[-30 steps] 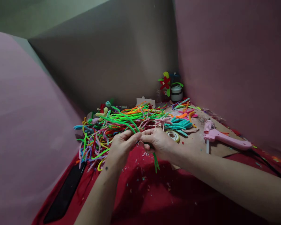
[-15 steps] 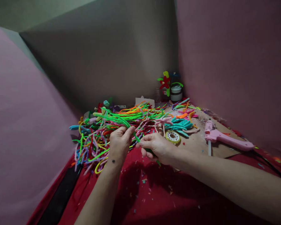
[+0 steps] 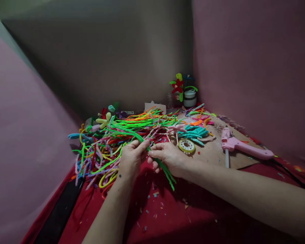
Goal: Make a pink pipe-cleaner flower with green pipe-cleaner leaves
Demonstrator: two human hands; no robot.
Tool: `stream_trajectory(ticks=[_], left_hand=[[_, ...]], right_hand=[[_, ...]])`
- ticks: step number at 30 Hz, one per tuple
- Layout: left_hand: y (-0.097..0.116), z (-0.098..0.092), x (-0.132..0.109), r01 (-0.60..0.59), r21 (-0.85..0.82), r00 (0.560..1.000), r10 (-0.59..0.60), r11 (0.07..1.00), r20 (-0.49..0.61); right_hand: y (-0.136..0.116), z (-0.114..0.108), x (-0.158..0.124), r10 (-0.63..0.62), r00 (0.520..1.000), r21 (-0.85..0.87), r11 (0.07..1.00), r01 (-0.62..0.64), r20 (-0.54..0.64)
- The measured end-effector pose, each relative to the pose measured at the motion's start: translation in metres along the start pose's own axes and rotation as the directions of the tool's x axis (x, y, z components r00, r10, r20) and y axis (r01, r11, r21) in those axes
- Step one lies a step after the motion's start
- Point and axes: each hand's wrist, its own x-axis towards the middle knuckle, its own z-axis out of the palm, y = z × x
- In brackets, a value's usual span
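Note:
Bright green pipe cleaners (image 3: 165, 169) run in a small bundle through both hands, their lower ends hanging below my right hand. My left hand (image 3: 134, 154) pinches the bundle between thumb and fingers. Close beside it, my right hand (image 3: 165, 156) is closed around the same green stems, its fingertips near my left thumb. Beyond the hands spreads a large heap of pipe cleaners (image 3: 139, 126) in green, orange, pink, purple and other colours. The upper part of the held bundle overlaps this heap, so where it ends is hard to make out.
A pink hot glue gun (image 3: 244, 145) lies on a cardboard sheet (image 3: 208, 156) at the right. Near my right hand is a round yellow-rimmed disc (image 3: 186, 146), by turquoise fuzzy pieces (image 3: 194, 133). Fuzzy flowers (image 3: 178, 85) stand by a pale pot (image 3: 190, 98). Scraps dot the red cloth (image 3: 167, 217).
The green stems' ends now hang farther out below my right hand. My left hand has shifted slightly right and down, closer to my right hand. The whole view has tilted a little.

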Motion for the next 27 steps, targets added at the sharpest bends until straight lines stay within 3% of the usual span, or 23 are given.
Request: stream_trajectory(ticks=[5, 9, 11, 16, 19, 22, 27], left_hand=[[-0.001, -0.003, -0.002, 0.044, -0.017, 0.997, -0.043, 0.999, 0.07], [0.002, -0.013, 0.001, -0.005, 0.031, 0.973, -0.002, 0.999, 0.231], [0.002, -0.016, 0.002, -0.04, 0.077, 0.968, 0.02, 0.996, 0.248], [-0.003, -0.011, 0.0, -0.069, 0.177, 0.991, 0.048, 0.982, 0.123], [-0.004, -0.003, -0.004, -0.121, 0.251, 0.992, 0.127, 0.96, -0.006], [-0.004, 0.002, -0.006, -0.152, 0.294, 0.985, 0.17, 0.944, -0.039], [0.001, 0.003, -0.006, -0.007, 0.045, 1.0, 0.006, 0.999, 0.025]], right_hand=[[-0.002, -0.003, 0.0, -0.075, 0.992, -0.064, 0.996, 0.069, -0.097], [-0.006, -0.005, -0.002, -0.089, 0.994, -0.061, 0.995, 0.084, -0.07], [-0.007, -0.005, -0.003, -0.074, 0.996, -0.049, 0.996, 0.072, -0.042], [-0.006, -0.002, -0.006, -0.035, 0.999, -0.017, 0.999, 0.034, -0.023], [-0.004, -0.001, -0.006, -0.072, 0.996, -0.041, 0.997, 0.07, -0.055], [-0.002, -0.002, -0.006, -0.113, 0.99, -0.068, 0.992, 0.108, -0.083], [0.0, -0.005, -0.004, -0.194, 0.975, -0.115, 0.977, 0.181, -0.105]])
